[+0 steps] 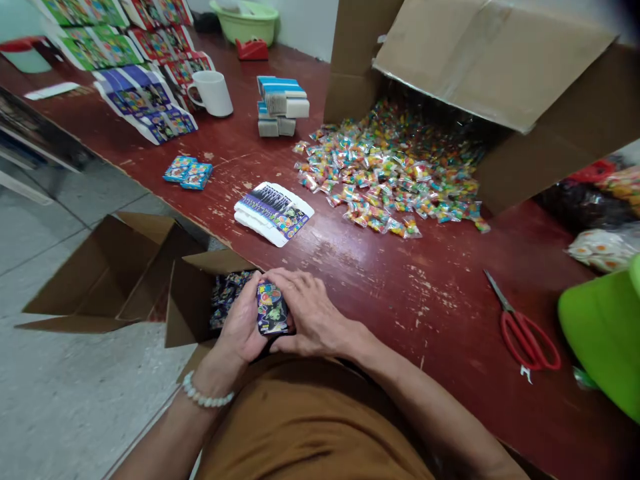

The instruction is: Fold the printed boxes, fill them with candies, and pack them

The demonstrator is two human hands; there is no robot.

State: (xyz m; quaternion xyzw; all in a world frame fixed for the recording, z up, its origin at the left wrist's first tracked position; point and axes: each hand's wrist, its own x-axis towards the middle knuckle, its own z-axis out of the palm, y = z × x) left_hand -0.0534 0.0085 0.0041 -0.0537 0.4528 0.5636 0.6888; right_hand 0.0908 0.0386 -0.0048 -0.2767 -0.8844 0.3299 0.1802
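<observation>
A small dark printed box (271, 309) with colourful cartoon figures is gripped between both hands at the table's near edge. My left hand (241, 328) wraps round its left side, and a bead bracelet circles that wrist. My right hand (309, 311) closes over its right side and top. Just behind the hands, an open cardboard carton (193, 293) on the floor side holds several similar dark boxes. A short stack of flat printed box blanks (273, 213) lies on the red table (380, 280) a little beyond.
A big tipped cardboard box (480, 60) spills a heap of small coloured sweet packets (390, 170). Red scissors (525, 330) lie at the right, beside a green plastic object (605, 333). A white mug (213, 92), blue-white packs (281, 105), printed sheets (145, 100) and another open carton (110, 273) are at left.
</observation>
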